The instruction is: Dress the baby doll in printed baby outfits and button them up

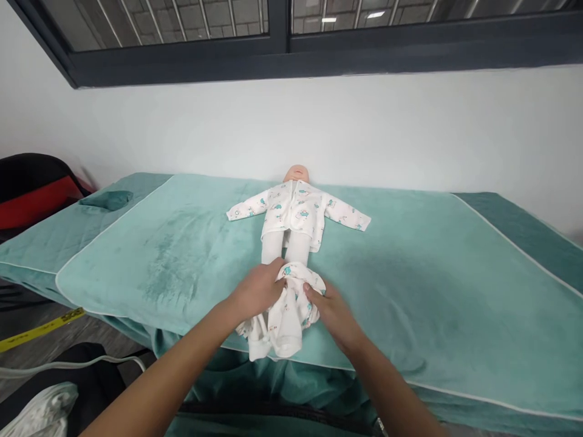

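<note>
A baby doll [272,246] lies on its back with its head towards the wall. It wears a white long-sleeved baby shirt [294,212] with a small coloured print, sleeves spread to both sides. Matching baby pants [298,297] are bunched around its lower legs, and the white feet or cuffs poke out near the bed's front edge. My left hand [260,290] grips the left side of the pants' waistband. Opposite it, my right hand [334,312] pinches the right side between thumb and fingers. The cloth hides the fingertips in part.
A green velvety cover [437,273] with white piping lies over the bed, which has a face hole [107,200] at its left end. Behind rises a white wall [182,127] below a dark-framed window [291,60]. A red and black chair or bag [34,197] stands at far left.
</note>
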A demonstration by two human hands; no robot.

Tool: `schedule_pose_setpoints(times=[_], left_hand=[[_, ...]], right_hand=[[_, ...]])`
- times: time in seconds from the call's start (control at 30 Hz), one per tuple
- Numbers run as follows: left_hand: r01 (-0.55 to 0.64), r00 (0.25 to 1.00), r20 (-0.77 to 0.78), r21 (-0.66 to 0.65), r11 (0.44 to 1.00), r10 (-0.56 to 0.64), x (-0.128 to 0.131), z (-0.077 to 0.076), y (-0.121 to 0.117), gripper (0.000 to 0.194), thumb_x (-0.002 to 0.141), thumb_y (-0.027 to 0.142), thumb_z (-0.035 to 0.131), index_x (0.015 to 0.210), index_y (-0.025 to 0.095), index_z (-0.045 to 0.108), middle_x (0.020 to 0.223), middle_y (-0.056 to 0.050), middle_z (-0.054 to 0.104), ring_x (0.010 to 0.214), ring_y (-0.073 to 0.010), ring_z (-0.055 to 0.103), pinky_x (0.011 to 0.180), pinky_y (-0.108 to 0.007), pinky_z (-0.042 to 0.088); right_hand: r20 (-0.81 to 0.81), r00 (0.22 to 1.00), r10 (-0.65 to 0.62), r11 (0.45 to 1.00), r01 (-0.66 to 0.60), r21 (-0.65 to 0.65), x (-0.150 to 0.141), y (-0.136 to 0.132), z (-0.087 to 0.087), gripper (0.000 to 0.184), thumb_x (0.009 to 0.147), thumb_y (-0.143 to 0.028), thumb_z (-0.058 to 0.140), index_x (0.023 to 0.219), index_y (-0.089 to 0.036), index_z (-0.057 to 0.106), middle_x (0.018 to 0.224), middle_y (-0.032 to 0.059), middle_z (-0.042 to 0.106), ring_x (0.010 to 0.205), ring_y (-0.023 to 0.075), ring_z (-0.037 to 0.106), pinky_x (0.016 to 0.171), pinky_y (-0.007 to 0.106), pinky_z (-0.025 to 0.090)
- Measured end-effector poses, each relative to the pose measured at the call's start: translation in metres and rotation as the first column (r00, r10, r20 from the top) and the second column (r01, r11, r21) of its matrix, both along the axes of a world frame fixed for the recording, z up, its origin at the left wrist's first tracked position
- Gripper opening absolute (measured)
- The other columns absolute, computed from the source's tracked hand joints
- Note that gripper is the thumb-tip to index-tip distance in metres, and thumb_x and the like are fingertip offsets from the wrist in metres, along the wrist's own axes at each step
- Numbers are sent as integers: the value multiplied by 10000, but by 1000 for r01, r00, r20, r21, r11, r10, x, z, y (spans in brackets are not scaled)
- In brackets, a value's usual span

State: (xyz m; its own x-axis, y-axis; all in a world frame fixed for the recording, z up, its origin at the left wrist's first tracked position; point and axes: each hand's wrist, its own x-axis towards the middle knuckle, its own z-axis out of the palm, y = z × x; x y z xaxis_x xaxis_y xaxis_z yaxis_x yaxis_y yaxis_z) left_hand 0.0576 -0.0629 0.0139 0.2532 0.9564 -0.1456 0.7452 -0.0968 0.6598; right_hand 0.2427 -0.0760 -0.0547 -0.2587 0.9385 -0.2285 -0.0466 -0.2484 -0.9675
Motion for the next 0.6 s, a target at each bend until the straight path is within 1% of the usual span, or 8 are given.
schedule_pose_setpoints(times=[0.1,0.17,0.23,0.3,0.37,0.43,0.53,0.6], left_hand=[[83,971,234,-122,989,-53,-4,10,-1,231,870,296,499,1081,216,550,1041,-59,634,964,-243,591,790,-330,436],[176,901,430,-234,956,-61,-8,17,0,347,843,314,567,1178,230,537,1169,-62,609,1060,-239,579,846,-332,459],[286,821,569,-337,897,-48,-12,22,5,486,782,303,661,1244,232,527,1214,-70,600,1090,-239,582,867,-334,476],[346,767,641,-380,858,-26,-13,24,13,592,710,278,739,1264,230,537,1222,-71,606,1085,-234,595,874,-333,485],[315,766,643,-367,875,-5,-12,24,23,594,670,245,758,1234,224,574,1190,-60,627,1057,-230,609,868,-330,490],[218,799,601,-318,923,18,-9,23,32,531,658,214,730,1177,212,617,1130,-47,655,1022,-234,623,841,-324,494],[90,856,515,-220,971,38,-2,22,48,432,640,187,676,1071,180,658,1019,-36,680,935,-234,632,773,-307,491],[28,890,454,-114,993,27,3,20,58,371,640,157,619,1007,170,666,981,-31,684,911,-222,622,779,-304,480]], right_hand=[[-171,984,50,998,-54,-22,4,2,3,499,790,-512,663,1175,-198,624,1056,58,705,964,250,628,837,370,482],[-223,975,23,999,-28,-21,7,5,6,457,783,-452,670,1161,-199,620,1038,48,704,912,231,624,802,349,475],[-175,984,-24,1000,25,6,9,11,10,419,765,-409,673,1128,-207,622,1018,34,698,894,228,610,784,341,463],[-89,994,-62,996,68,64,10,19,14,375,754,-396,667,1075,-205,630,1003,31,687,913,234,594,792,345,453],[-36,993,-109,985,113,129,9,28,15,341,764,-404,642,1037,-199,634,992,38,679,928,239,584,802,353,453],[-23,987,-156,972,158,172,6,36,11,349,785,-419,607,1057,-201,633,999,41,681,933,238,588,817,360,460],[-77,975,-207,960,218,175,2,44,-1,417,795,-435,597,1155,-226,613,1084,36,687,1007,242,601,880,372,466],[-139,970,-201,963,221,154,0,46,-9,481,799,-458,605,1223,-235,575,1191,45,663,1090,248,589,932,379,458]])
